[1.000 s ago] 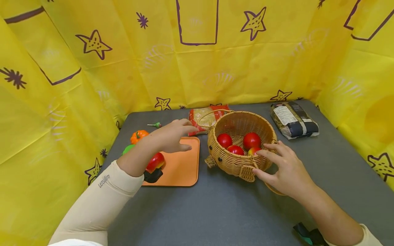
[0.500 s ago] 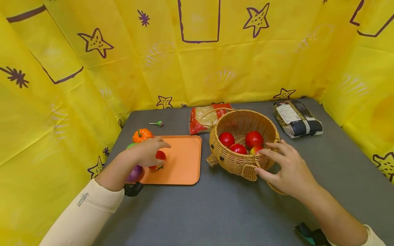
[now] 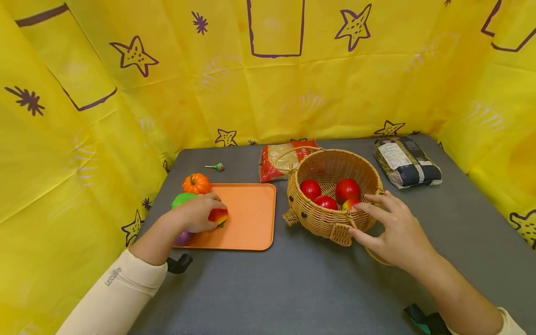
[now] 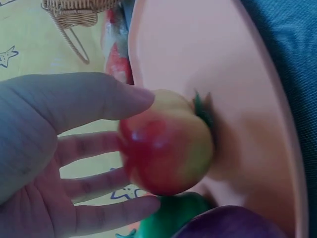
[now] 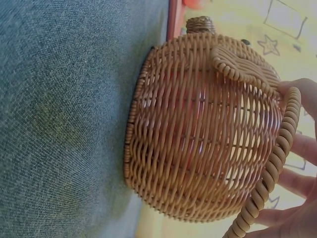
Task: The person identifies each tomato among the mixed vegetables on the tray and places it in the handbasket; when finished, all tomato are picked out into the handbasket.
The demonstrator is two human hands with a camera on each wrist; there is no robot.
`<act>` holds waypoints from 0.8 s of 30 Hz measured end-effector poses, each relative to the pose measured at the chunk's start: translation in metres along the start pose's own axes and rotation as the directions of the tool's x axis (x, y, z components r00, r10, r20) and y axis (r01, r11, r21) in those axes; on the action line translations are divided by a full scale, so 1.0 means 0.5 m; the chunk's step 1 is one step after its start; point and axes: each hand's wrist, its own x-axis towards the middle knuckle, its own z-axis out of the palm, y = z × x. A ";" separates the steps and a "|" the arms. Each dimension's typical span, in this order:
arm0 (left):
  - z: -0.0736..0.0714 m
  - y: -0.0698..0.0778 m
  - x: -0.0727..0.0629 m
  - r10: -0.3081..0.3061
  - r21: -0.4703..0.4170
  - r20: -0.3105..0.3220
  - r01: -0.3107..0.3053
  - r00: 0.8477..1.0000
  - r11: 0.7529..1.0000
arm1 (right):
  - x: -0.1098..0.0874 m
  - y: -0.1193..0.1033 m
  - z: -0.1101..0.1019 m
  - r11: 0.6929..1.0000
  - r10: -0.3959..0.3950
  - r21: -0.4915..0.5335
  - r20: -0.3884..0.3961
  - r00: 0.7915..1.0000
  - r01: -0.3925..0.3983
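Observation:
My left hand (image 3: 194,214) holds a red-and-yellow peach (image 4: 168,148) between thumb and fingers, low over the left part of the orange tray (image 3: 251,218). The peach's green leaf (image 4: 202,111) points toward the tray. Beside that hand lie a green pepper-like vegetable (image 4: 173,210), a purple eggplant-like one (image 4: 230,225) and a small orange pumpkin (image 3: 197,184). My right hand (image 3: 395,232) grips the rim of a wicker basket (image 3: 316,226), thumb outside by its woven ear, fingers over the edge. Inside are several red fruits (image 3: 348,190), one partly yellow. Its handles hang outward.
Behind the basket lies a red and clear food bag (image 3: 272,163). A dark packed bag (image 3: 406,160) rests at the back right. A small green-headed stick (image 3: 217,166) lies behind the tray. Yellow patterned cloth (image 3: 268,93) walls the grey table (image 3: 289,288) at the back and sides.
My left hand has moved left and down from above the tray's middle and now grips the peach. The right hand stays at the basket's rim.

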 end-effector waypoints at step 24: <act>0.025 -0.002 0.006 0.051 -0.033 -0.148 -0.056 0.988 0.998 | -0.001 -0.002 0.000 1.000 0.004 -0.003 -0.001 1.000 -0.004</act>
